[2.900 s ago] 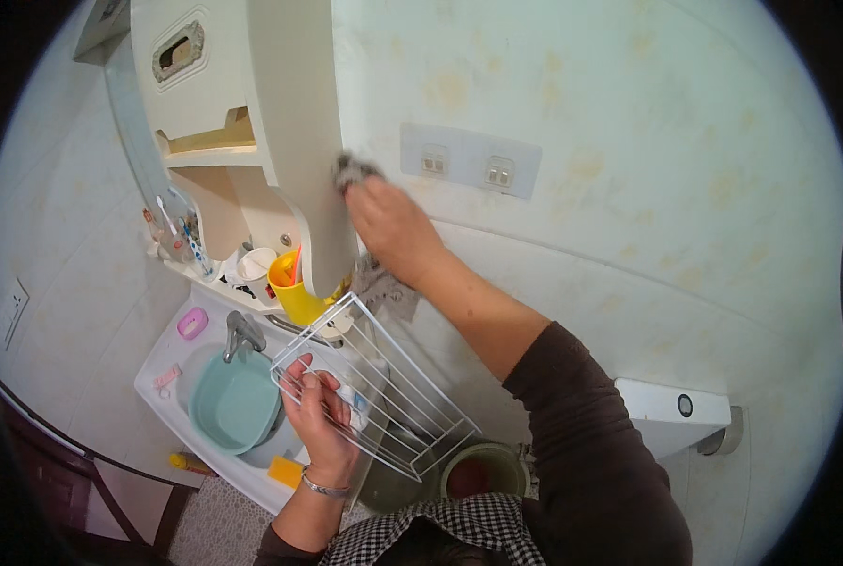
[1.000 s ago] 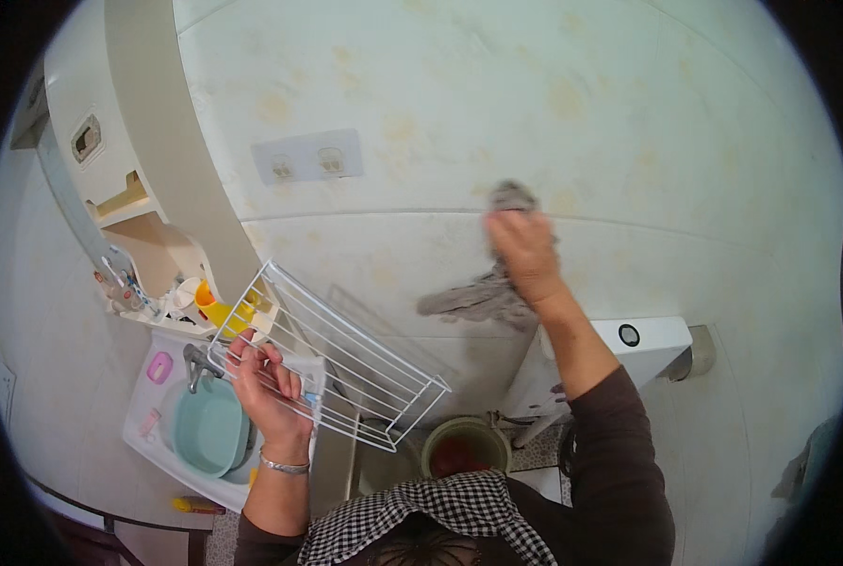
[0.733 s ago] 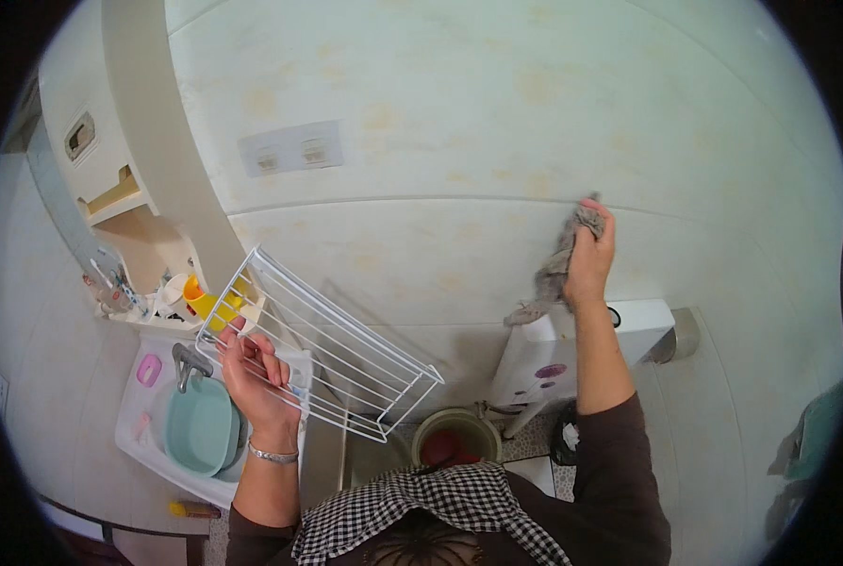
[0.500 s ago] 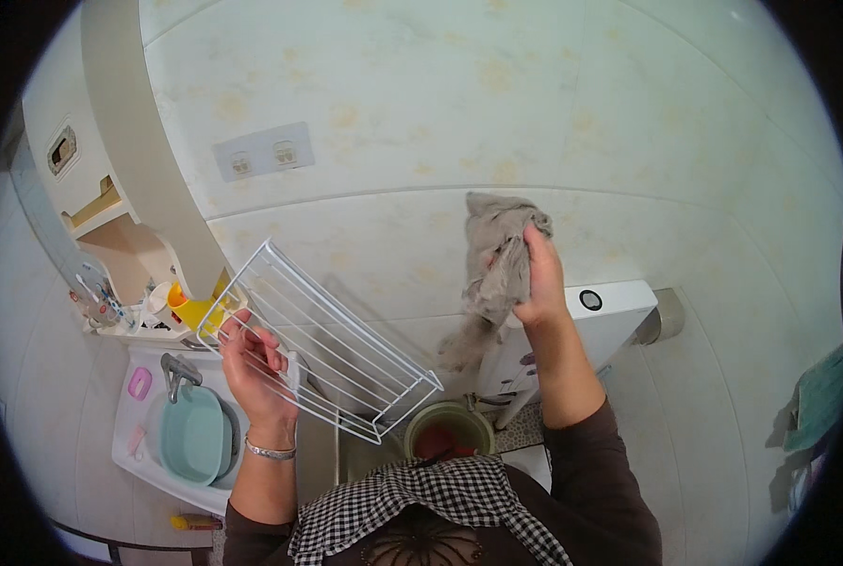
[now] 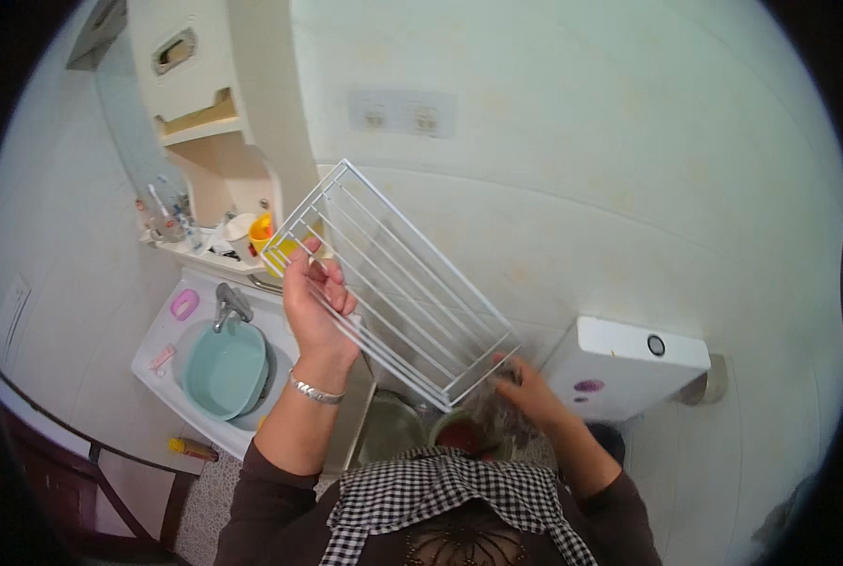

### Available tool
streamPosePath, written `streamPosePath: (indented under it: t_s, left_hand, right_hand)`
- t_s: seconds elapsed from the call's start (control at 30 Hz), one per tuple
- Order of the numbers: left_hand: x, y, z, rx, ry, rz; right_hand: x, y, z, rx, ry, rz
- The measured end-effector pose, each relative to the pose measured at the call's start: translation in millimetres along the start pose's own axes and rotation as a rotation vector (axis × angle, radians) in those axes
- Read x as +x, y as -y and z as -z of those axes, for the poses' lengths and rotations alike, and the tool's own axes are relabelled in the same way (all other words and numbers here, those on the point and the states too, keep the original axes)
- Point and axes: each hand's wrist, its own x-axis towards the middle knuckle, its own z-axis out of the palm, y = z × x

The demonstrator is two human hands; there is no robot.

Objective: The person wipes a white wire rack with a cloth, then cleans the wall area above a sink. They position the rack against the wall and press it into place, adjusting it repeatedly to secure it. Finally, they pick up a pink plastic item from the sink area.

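Between wall point(image 5: 629, 189) and checked apron point(image 5: 393, 486): a white wire rack point(image 5: 431, 250) is held in the air, sloping down to the right;
Rack handling: in hand, apart from the hook plate point(image 5: 403, 112), neither hung nor set down; it looks midway, though how much is left cannot be told;
Left hand point(image 5: 320, 307): fingers curled about the bars near the rack's upper left end, holding it; forearm slants up from the lower edge;
Right hand point(image 5: 530, 389): fingers partly bent at the rack's lower right end; whether they grip cannot be told; forearm points up and leftward, beside the white cistern point(image 5: 629, 354).
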Motion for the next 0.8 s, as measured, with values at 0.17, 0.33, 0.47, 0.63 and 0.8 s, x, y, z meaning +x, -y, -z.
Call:
streamPosePath:
  t_s: [0.17,0.33,0.47,0.63,0.8]
  left_hand:
    - [32.2,-4.1,-23.2,-0.197,-0.074,0.008]
    - [43.8,-9.2,-53.5,-0.307,-0.163,-0.007]
    - [50.4,-11.8,-67.6,-0.269,-0.127,-0.014]
    - [50.4,-13.6,-73.2,-0.259,-0.152,-0.056]
    - [45.7,-11.5,-61.9,-0.243,-0.007,-0.172]
  right_hand:
    - [-12.0,73.0,-19.1,0.118,-0.138,0.533]
    - [14.7,127.0,-8.0,-0.138,-0.707,0.794]
    - [31.2,168.9,12.4,-0.259,-0.892,1.099]
    - [49.5,173.5,28.8,-0.159,-0.811,1.048]
    - [65.3,157.7,24.7,-0.093,-0.791,0.976]
